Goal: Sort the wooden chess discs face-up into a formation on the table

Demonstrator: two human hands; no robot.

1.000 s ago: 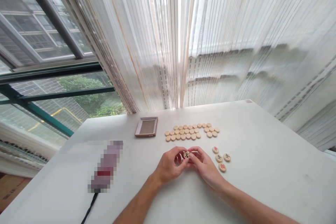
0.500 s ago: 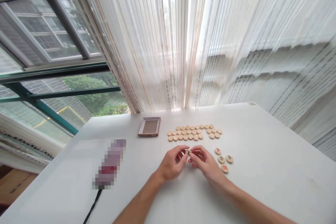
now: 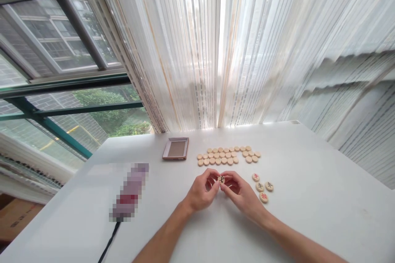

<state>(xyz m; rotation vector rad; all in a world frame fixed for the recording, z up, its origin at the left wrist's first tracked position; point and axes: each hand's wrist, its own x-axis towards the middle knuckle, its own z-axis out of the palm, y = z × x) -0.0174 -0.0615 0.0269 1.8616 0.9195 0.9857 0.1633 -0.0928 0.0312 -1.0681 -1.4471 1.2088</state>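
Observation:
Between my two hands, a round wooden Chinese chess piece (image 3: 221,179) with a black character is held up off the table, its face toward me. My left hand (image 3: 203,189) pinches it from the left with thumb and fingers. From the other side, my right hand (image 3: 239,192) closes on the same piece with thumb and fingertips. Right of that hand, several face-up pieces lie loose: a red one (image 3: 255,177), a black one (image 3: 259,186), another black one (image 3: 269,185) and a red one (image 3: 263,197). Beyond my hands, blank-faced pieces (image 3: 218,160) sit packed in rows.
A shallow open box (image 3: 175,148) stands left of the rows on the white table (image 3: 311,197). At the left lies a blurred-out purple object (image 3: 131,191) with a black cord (image 3: 108,241). Sheer striped curtains (image 3: 197,49) hang along the far edge, beside a window.
My right thumb and fingers have shifted slightly on the held piece, and the piece has turned a little. The other pieces have stayed where they were.

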